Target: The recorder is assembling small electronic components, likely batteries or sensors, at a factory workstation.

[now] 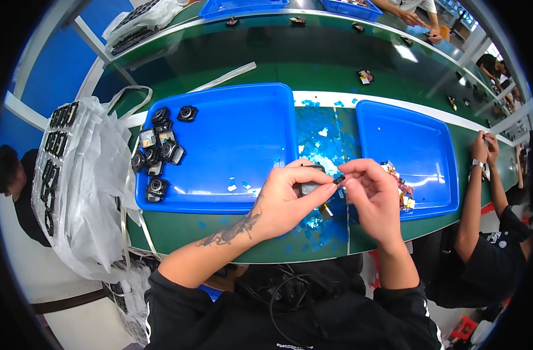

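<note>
Between the thumb and fingers of my left hand (281,201) is a small black device housing (308,188) with a grey flat face, partly covered by the fingers. My right hand (372,201) is closed in a pinch at the housing's right edge, by a small dark piece too little to name. Just below the hands, a small part with a yellowish end (326,211) shows over the table. Several black housings with round lens fronts (172,151) lie in the left part of a large blue tray (237,128), left of my hands.
At the right stands a second blue tray (412,140), with small circuit parts (405,195) at its lower left. Blue film scraps (319,134) litter the table between the trays. A green conveyor (266,55) carries small assemblies beyond. Plastic-wrapped parts trays (91,169) stand left; a co-worker's arms (479,181) are at right.
</note>
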`<state>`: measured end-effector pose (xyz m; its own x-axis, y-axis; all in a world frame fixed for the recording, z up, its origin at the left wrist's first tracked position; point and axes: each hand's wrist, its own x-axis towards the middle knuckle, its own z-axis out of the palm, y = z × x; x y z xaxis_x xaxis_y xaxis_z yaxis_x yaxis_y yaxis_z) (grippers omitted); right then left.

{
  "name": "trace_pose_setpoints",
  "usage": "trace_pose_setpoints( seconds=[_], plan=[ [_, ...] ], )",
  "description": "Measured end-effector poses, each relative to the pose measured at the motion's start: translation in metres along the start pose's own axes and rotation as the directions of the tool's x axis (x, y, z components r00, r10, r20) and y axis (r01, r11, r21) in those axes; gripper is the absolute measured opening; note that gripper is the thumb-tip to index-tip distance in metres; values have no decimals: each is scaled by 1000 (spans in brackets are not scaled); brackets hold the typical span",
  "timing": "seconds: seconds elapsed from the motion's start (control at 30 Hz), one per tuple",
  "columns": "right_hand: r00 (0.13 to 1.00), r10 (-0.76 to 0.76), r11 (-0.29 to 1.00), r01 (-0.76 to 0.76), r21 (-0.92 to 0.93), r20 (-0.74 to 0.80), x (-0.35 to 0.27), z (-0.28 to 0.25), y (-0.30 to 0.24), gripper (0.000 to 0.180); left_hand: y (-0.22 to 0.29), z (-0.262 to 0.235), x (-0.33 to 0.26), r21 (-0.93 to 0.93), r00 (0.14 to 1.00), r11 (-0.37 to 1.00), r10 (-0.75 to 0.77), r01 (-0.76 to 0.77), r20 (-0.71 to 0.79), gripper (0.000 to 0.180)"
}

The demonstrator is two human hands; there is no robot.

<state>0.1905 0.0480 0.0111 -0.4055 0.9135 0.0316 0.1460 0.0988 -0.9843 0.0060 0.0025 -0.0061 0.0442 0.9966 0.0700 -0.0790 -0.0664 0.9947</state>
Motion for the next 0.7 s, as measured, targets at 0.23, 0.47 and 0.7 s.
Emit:
trace_pose_setpoints(
  seconds=[0.23, 0.47, 0.7],
  plan=[
    [923, -277, 958, 288, 0, -268, -1, 4, -3, 10, 15, 3, -3, -110, 998, 993, -42, 47, 41, 43],
    [917, -397, 853, 382, -355, 32, 3, 17, -13, 17, 3, 8, -4, -52, 995, 995, 88, -85, 48, 50],
    [924, -378, 869, 331, -367, -63, -1, 19, -25, 16, 13, 8, -4, -184, 1000, 983, 21, -21, 2, 43]
  ],
)
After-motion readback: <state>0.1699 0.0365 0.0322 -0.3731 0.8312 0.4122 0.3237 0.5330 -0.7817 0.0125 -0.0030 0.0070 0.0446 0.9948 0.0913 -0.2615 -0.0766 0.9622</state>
